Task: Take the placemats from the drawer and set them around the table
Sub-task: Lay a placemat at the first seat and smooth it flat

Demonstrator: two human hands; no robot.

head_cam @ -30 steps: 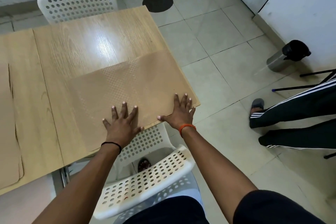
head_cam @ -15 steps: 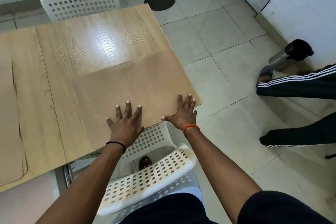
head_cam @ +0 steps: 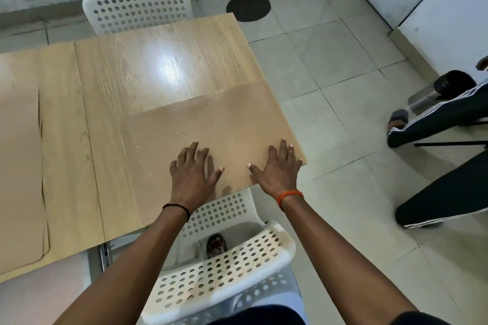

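Observation:
A tan textured placemat lies flat on the near right corner of the light wooden table. My left hand rests palm down on the mat's near edge, fingers spread. My right hand lies flat on the mat's near right corner, fingers apart, holding nothing. A second tan placemat lies on the table at the far left, partly cut off by the frame edge.
A white perforated chair stands between me and the table. Another white chair is at the far side. A person's legs in striped trousers and a steel flask are on the tiled floor at right.
Both hands stay flat on the mat with little movement. The person at right has stepped, their legs shifting across the floor.

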